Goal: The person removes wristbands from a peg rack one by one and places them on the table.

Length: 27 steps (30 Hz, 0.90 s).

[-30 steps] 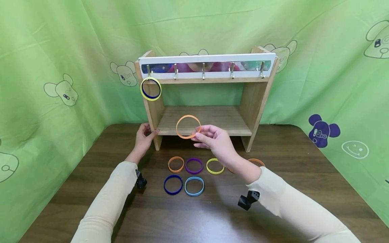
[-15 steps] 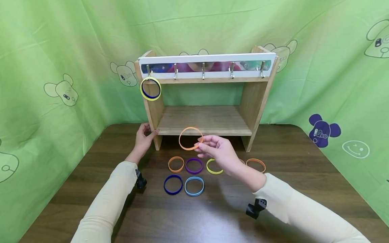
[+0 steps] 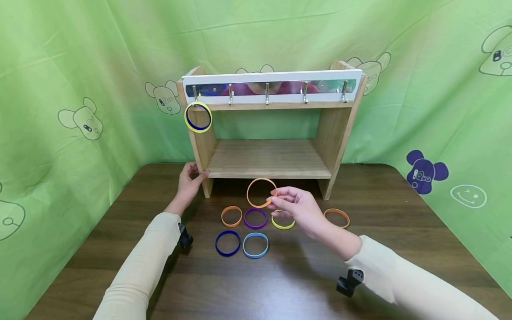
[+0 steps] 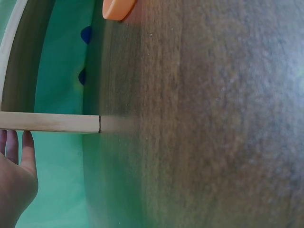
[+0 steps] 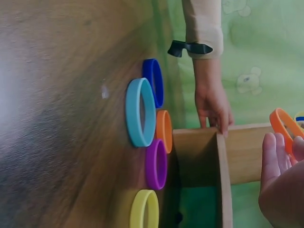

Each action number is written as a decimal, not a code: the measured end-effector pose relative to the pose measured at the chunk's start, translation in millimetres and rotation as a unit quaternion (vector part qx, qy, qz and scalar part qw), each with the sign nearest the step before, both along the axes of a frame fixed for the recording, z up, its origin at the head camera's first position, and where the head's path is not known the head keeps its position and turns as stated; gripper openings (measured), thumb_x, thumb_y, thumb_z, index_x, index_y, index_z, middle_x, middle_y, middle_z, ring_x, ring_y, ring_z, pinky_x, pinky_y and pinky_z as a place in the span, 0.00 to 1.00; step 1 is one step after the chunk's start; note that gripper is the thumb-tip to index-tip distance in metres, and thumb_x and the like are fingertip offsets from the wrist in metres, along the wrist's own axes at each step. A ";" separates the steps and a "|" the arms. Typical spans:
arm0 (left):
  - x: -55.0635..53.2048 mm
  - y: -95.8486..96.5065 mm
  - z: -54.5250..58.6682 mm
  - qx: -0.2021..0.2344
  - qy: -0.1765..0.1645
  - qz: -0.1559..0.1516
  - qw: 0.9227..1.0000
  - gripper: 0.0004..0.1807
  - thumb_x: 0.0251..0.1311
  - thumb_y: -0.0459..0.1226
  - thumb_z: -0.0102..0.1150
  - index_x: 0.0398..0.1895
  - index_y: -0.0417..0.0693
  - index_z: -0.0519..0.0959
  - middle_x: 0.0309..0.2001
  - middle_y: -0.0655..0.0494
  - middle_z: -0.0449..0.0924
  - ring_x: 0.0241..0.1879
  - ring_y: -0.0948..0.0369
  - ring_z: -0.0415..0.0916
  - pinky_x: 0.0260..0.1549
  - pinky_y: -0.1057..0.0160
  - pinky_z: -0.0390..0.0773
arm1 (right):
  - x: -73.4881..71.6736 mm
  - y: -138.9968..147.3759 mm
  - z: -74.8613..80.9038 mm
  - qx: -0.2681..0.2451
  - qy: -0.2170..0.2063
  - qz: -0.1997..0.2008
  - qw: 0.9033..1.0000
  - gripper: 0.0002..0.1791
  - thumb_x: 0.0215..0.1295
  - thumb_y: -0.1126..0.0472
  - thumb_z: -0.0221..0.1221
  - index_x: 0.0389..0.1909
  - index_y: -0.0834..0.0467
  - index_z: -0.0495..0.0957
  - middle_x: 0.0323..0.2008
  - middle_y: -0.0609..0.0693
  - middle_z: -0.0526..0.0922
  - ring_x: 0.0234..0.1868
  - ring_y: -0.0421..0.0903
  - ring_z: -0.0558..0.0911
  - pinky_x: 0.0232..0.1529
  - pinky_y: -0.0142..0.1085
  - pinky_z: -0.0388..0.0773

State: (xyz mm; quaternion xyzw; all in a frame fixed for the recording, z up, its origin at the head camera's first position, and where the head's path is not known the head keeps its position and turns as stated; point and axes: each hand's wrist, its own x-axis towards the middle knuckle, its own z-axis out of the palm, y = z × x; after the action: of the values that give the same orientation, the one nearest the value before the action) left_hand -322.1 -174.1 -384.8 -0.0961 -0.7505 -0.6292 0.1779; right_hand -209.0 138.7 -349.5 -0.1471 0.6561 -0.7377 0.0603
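Observation:
My right hand (image 3: 298, 206) pinches an orange silicone wristband (image 5: 275, 121) between thumb and fingers, held upright above the table in front of the shelf. My left hand (image 3: 188, 184) grips the left side panel of the wooden shelf (image 3: 268, 171), thumb on its front edge and fingers on the outer side. Beneath the right hand lie a purple wristband (image 5: 151, 164) and a yellow wristband (image 5: 137, 209), the yellow one partly covered. Nearby are another orange wristband (image 5: 164, 132), a dark blue one (image 5: 147, 76) and a light blue one (image 5: 133, 111).
A white hook rail (image 3: 248, 100) with several metal hooks spans the shelf top. On its leftmost hook hang a yellow wristband (image 3: 198, 130) and a dark blue one inside it. One more orange wristband (image 3: 346, 222) lies right of the right hand. Green cloth (image 3: 100, 40) surrounds the table.
My right hand has moved down and to the right with the orange wristband, away from the shelf board. It now covers an orange wristband on the table. My left hand has stayed put.

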 end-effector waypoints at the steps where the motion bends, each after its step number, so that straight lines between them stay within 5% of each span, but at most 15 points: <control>1: -3.7 -1.1 -3.8 0.001 0.001 0.001 1.000 0.22 0.62 0.28 0.60 0.57 0.28 0.67 0.54 0.36 0.71 0.50 0.55 0.66 0.42 0.70 0.71 | 0.4 1.7 -1.3 0.002 -0.002 0.000 1.000 0.12 0.65 0.72 0.58 0.47 0.72 0.73 0.39 0.58 0.85 0.39 0.49 0.85 0.41 0.44 0.82; 5: -19.2 -5.5 -18.9 0.004 0.005 0.008 1.000 0.23 0.62 0.30 0.61 0.58 0.31 0.68 0.54 0.38 0.72 0.50 0.55 0.66 0.43 0.68 0.71 | 2.3 8.3 -7.0 0.006 -0.013 0.003 1.000 0.12 0.65 0.72 0.58 0.48 0.73 0.72 0.38 0.56 0.85 0.37 0.47 0.85 0.40 0.43 0.82; 15: -13.7 -3.6 -13.7 0.015 0.008 0.009 1.000 0.21 0.61 0.28 0.61 0.56 0.29 0.69 0.52 0.37 0.72 0.49 0.55 0.66 0.49 0.55 0.69 | 9.2 21.5 -18.9 0.053 -0.027 0.014 0.998 0.17 0.67 0.69 0.59 0.51 0.76 0.71 0.40 0.63 0.84 0.39 0.49 0.85 0.43 0.46 0.81; 22: 9.5 4.5 8.5 -0.001 0.005 0.010 1.000 0.19 0.61 0.25 0.58 0.54 0.26 0.68 0.51 0.34 0.72 0.47 0.57 0.66 0.42 0.70 0.71 | 15.5 31.4 -29.6 0.045 -0.053 0.022 0.997 0.17 0.67 0.68 0.59 0.51 0.76 0.71 0.38 0.60 0.84 0.40 0.49 0.85 0.42 0.43 0.81; 27: -2.6 0.8 -3.4 0.009 0.003 0.007 1.000 0.20 0.62 0.27 0.59 0.55 0.27 0.68 0.51 0.35 0.72 0.47 0.57 0.66 0.40 0.71 0.71 | 16.8 39.1 -38.7 0.047 -0.071 0.029 0.996 0.17 0.67 0.67 0.59 0.51 0.73 0.73 0.39 0.59 0.84 0.41 0.49 0.85 0.42 0.42 0.81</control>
State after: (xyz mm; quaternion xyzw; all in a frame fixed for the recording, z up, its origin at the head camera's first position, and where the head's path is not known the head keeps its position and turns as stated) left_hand -324.7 -173.3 -388.2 -0.0913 -0.7451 -0.6341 0.1854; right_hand -192.2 177.8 -388.2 -0.1101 0.6797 -0.7124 0.1355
